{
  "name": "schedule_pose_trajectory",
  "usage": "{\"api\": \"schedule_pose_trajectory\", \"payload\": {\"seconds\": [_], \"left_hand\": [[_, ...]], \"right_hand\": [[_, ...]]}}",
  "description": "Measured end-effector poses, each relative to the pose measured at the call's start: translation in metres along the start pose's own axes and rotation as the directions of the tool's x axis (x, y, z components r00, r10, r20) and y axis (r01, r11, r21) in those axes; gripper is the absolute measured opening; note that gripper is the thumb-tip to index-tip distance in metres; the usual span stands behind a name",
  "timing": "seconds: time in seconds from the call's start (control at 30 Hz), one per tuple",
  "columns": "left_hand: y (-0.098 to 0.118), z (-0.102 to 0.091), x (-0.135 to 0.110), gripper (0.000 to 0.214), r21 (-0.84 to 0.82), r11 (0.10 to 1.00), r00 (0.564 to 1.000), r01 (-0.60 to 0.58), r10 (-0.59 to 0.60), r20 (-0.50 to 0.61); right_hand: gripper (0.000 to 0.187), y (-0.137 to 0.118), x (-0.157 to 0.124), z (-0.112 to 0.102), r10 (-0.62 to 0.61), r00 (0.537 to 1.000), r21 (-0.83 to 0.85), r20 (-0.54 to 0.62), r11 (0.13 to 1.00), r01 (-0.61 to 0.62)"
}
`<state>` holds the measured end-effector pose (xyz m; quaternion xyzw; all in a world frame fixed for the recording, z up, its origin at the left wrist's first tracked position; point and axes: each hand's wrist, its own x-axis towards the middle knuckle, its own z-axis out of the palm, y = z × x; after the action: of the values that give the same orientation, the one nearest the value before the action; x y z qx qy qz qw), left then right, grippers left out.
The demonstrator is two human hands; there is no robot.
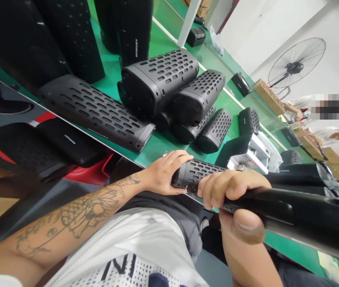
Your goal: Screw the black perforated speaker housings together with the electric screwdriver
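My left hand [165,172] is wrapped round the near end of a black speaker housing [199,170] with a slotted grille, lying at the table's front edge. My right hand [236,195] grips a long black electric screwdriver [279,205], its fingers over the top and its thumb below. The screwdriver's body runs off to the right, and its tip side points towards the end of the housing by my left hand. My right hand and the tool cover part of the housing. Whether the tip touches a screw is too small to make out.
Several more slotted housings [160,77] are piled on the green table [169,24], one [97,107] along its edge. A white device [248,155] stands beyond my right hand. Below left is a red stool [90,171] with black housings. Other people [299,111] work near a fan [294,67].
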<state>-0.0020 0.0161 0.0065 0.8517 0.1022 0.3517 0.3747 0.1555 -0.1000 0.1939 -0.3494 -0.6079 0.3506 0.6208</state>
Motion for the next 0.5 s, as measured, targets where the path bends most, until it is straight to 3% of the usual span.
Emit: {"api": "schedule_pose_trajectory", "payload": {"seconds": [0.37,0.5], "left_hand": [[0.004,0.0,0.0,0.113,0.022,1.0,1.0,-0.007,0.006,0.02],[0.007,-0.004,-0.005,0.117,0.075,0.997,1.0,-0.018,0.017,0.023]], "right_hand": [[0.033,0.012,-0.006,0.0,-0.014,0.992,-0.032,0.124,0.999,0.019],[0.037,0.026,-0.014,0.012,-0.076,0.997,-0.042,-0.001,0.996,0.076]]}}
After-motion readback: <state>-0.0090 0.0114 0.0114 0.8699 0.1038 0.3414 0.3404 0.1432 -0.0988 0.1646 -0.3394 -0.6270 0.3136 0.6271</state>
